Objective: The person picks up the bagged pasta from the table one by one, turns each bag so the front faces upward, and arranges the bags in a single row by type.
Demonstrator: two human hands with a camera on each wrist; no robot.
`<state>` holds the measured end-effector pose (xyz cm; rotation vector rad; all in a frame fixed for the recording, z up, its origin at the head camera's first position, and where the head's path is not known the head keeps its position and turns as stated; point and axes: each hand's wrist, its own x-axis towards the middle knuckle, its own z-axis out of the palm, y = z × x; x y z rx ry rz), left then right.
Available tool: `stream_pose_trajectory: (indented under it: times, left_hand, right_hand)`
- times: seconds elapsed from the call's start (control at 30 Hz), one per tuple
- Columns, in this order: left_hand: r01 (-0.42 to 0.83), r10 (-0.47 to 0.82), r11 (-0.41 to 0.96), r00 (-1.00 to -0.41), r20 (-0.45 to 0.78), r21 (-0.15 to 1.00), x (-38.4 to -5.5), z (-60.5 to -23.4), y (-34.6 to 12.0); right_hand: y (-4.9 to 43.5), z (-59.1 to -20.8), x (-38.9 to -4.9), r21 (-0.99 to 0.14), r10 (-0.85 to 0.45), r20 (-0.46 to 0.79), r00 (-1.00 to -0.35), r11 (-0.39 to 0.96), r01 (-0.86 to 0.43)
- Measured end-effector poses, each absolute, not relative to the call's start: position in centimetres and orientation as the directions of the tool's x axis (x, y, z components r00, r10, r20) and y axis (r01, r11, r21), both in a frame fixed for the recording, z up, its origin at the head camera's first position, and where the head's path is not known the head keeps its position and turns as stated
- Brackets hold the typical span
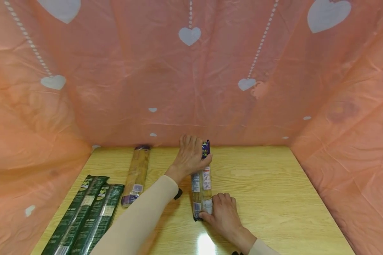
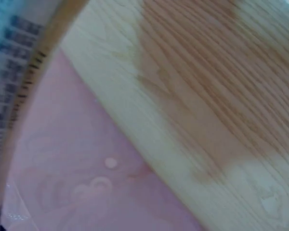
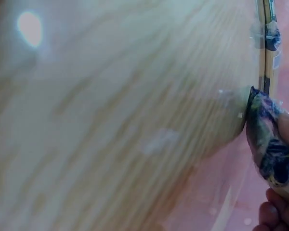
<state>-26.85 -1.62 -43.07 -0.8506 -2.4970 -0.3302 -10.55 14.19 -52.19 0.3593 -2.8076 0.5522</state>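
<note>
Clear spaghetti packs [image 1: 196, 193] with dark purple ends, seemingly two side by side, lie lengthwise at the middle of the wooden table. Over their far part lies my left hand [image 1: 191, 154], its thumb along the right side, gripping them. My right hand [image 1: 223, 216] holds the near end, thumb on top and fingers at the right side. In the right wrist view the crumpled dark pack end [image 3: 267, 139] sits between thumb and fingers [image 3: 272, 211]. A printed side of a pack [image 2: 14, 77] fills the left edge of the left wrist view; the left fingers are not visible there.
Another spaghetti pack [image 1: 138, 173] lies left of my left hand. Two dark green packs [image 1: 92, 219] lie side by side at the table's left front. A pink sheet with white hearts [image 1: 131, 88] walls the table's back and sides.
</note>
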Motion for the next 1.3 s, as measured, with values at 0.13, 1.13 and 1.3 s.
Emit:
stream_pose_trajectory:
  times: [0.13,1.13,1.3]
  left_hand:
    - [0.592,0.485,0.801,-0.729,0.483,0.088,-26.5,-42.5,-1.5]
    - [0.281,0.268,0.958,-0.82,0.506,-0.052,-25.2,-40.4,-1.3]
    - [0.29,0.276,0.956,-0.822,0.498,-0.05,-25.2,-40.3,-1.5]
  right_hand:
    - [14.1,-52.3,-10.6,-0.306,-0.183,0.337,-0.923,0.906,-0.292]
    - [12.7,-52.5,-11.9,0.205,-0.356,0.662,-0.66,0.933,-0.297]
    - [12.6,-52.4,-11.9,0.218,-0.354,0.678,-0.645,0.934,-0.283]
